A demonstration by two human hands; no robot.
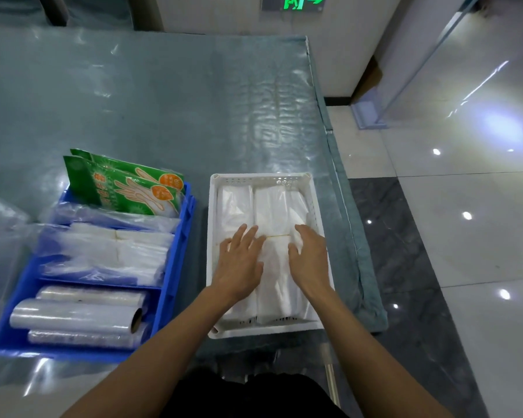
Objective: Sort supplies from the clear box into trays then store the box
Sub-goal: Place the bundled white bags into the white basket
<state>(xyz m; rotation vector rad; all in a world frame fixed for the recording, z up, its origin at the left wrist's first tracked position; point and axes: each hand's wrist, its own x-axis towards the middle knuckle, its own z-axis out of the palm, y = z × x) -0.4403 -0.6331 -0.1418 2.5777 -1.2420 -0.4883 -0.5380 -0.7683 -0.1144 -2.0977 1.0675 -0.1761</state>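
Lower centre of the frame, the left hand [239,260] and right hand [310,257] press flat, fingers spread, on white packets [272,212] inside the white tray [317,206]. Neither grip clamps anything; likely they are levelling the stack so it sits below the rim.

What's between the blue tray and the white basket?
Head view: only a bare strip of plastic-covered table separates the blue plastic tray from the white slotted basket.

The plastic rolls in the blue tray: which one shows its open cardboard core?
The middle roll of the three. Its brown core end faces right; the far roll and the near roll show no core.
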